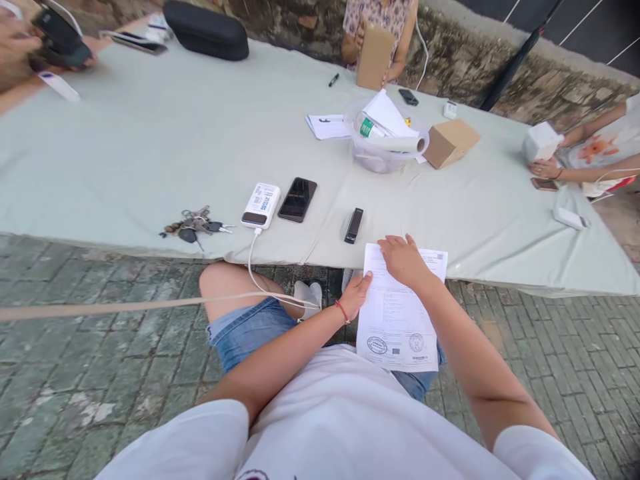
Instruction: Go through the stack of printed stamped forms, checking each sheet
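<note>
The head-worn camera is facing forward and steeply down, looking from above and behind the left hand (356, 295) and right hand (404, 260); it is viewing both from near, the table (150, 147) extending beyond them, the stone wall (453, 60) standing farther off.

From here I see, at lower right, the stamped document (397, 310) of matt paper; near centre, glossy smartphone (299, 199); at top, rough stone wall (460, 57).
</note>
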A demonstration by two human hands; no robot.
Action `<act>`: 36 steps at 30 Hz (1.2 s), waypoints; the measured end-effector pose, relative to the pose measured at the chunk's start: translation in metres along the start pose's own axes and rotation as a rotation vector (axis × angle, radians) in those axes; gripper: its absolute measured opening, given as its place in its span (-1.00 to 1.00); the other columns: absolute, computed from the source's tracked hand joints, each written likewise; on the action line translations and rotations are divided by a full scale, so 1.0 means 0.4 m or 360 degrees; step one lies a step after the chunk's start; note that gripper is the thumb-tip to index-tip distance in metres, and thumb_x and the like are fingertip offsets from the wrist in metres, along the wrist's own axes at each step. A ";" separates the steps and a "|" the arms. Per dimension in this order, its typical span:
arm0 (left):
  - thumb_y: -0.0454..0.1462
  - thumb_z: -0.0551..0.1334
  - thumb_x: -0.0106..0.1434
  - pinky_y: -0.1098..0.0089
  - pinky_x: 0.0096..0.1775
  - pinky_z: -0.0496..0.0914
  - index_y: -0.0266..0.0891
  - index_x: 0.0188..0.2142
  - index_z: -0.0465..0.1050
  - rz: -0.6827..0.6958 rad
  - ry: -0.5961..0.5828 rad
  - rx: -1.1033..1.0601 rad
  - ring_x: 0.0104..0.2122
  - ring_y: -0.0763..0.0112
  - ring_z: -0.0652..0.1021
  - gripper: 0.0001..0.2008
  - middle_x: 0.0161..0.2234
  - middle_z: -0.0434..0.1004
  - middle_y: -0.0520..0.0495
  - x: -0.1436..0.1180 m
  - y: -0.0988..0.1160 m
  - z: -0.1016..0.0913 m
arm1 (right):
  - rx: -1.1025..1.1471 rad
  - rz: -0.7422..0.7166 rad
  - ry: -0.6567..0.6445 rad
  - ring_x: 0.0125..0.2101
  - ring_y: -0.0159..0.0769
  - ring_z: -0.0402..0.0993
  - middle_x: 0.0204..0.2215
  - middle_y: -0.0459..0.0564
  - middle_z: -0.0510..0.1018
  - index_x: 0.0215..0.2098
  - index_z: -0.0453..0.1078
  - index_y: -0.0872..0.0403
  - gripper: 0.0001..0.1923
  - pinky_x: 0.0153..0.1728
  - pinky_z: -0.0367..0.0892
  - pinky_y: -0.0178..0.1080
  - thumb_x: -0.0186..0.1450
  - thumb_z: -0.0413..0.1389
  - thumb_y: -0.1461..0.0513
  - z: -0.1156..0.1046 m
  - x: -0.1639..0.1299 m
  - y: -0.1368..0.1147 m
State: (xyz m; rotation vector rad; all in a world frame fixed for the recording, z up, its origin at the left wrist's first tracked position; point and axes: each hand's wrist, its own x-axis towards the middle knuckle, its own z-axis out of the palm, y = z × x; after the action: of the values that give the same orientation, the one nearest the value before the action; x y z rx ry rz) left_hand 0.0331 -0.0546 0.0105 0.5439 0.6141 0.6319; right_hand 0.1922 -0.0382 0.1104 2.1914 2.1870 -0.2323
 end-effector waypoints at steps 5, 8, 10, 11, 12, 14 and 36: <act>0.19 0.43 0.11 -0.10 0.30 0.29 -0.23 -0.16 0.67 0.0025 0.0032 0.0107 0.14 -0.19 0.57 -0.43 -0.08 0.72 -0.25 0.005 -0.004 -0.006 | 0.0083 0.0050 -0.0015 0.10 -0.01 0.47 -0.05 0.15 0.65 0.00 0.54 0.06 -0.60 0.23 0.20 0.07 0.51 -0.14 0.26 0.001 0.029 0.020; 0.16 0.43 0.13 -0.10 0.26 0.34 -0.24 -0.19 0.66 0.0015 0.0126 0.0091 0.11 -0.19 0.58 -0.47 -0.11 0.72 -0.28 0.007 -0.013 -0.019 | 0.0333 0.0086 -0.0150 -0.08 -0.10 0.53 -0.17 0.07 0.67 -0.12 0.58 0.03 -0.64 0.02 0.34 -0.10 0.50 -0.09 0.23 0.019 0.070 0.037; 0.15 0.45 0.12 -0.11 0.25 0.35 -0.27 -0.20 0.65 0.0008 0.0219 0.0074 0.11 -0.21 0.59 -0.47 -0.10 0.71 -0.31 0.007 -0.018 -0.033 | 0.0548 0.0135 -0.0257 -0.17 -0.16 0.54 -0.20 0.03 0.68 -0.17 0.58 0.03 -0.68 -0.09 0.35 -0.18 0.47 -0.03 0.19 0.037 0.097 0.048; 0.15 0.45 0.11 -0.12 0.25 0.34 -0.28 -0.19 0.65 0.0005 0.0256 0.0068 0.10 -0.21 0.59 -0.46 -0.09 0.71 -0.33 0.007 -0.020 -0.041 | 0.0643 0.0159 -0.0306 -0.21 -0.18 0.54 -0.22 0.01 0.68 -0.20 0.58 0.03 -0.70 -0.14 0.35 -0.20 0.45 -0.01 0.17 0.047 0.109 0.053; 0.15 0.45 0.11 -0.13 0.25 0.34 -0.29 -0.18 0.64 0.0005 0.0283 0.0067 0.10 -0.21 0.59 -0.44 -0.07 0.70 -0.35 0.006 -0.021 -0.050 | 0.0726 0.0177 -0.0344 -0.25 -0.21 0.53 -0.25 0.00 0.67 -0.23 0.58 0.04 -0.70 -0.18 0.35 -0.21 0.44 0.01 0.15 0.056 0.120 0.058; 0.16 0.45 0.11 -0.12 0.25 0.33 -0.29 -0.15 0.64 0.0005 0.0315 0.0069 0.10 -0.19 0.59 -0.42 -0.03 0.69 -0.36 0.004 -0.021 -0.064 | 0.0845 0.0193 -0.0393 -0.33 -0.23 0.50 -0.34 -0.03 0.64 -0.30 0.57 0.06 -0.70 -0.26 0.33 -0.23 0.40 0.03 0.11 0.071 0.140 0.065; 0.14 0.38 0.19 0.01 0.09 0.45 -0.28 -0.19 0.61 0.0057 0.0301 0.0337 -0.08 -0.03 0.63 -0.49 -0.15 0.70 -0.26 -0.083 -0.022 -0.150 | 0.0675 0.0400 -0.0112 -0.26 -0.15 0.54 -0.28 0.05 0.66 -0.19 0.59 0.09 -0.68 -0.14 0.41 -0.14 0.37 0.02 0.13 0.135 0.246 0.083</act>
State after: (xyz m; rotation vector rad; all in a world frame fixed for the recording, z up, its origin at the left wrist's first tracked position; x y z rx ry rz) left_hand -0.0251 -0.0666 -0.0249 0.6989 0.8574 0.6610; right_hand 0.2205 0.0519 0.0413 2.5892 1.9380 -0.8130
